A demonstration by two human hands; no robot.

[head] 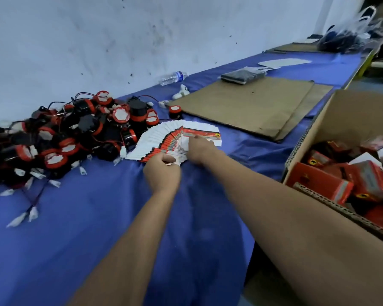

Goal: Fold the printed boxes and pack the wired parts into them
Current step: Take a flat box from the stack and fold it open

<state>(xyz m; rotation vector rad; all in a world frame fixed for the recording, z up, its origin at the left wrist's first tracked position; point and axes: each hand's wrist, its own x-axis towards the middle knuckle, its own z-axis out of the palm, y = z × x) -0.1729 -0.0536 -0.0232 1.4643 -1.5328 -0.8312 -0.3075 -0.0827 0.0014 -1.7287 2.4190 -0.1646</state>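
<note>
This is a small packing workshop or factory floor. A long desk (111, 217) under blue cloth runs along a stained white wall (97, 40), heaped with identical black-and-red wired parts (75, 133), a fan of flat printed boxes (164, 140) and cardboard sheets (248, 107). Beside it, a big corrugated carton (318, 133) holds finished red boxes (345, 180).

A long bench (93, 217) covered in blue cloth runs along a pale, bluish-white wall (97, 40) marked with dark specks and scuffs. The light is cool and even. At the far right end the bench's yellow edge (360, 67) shows, with dim, blurred clutter behind it.
</note>
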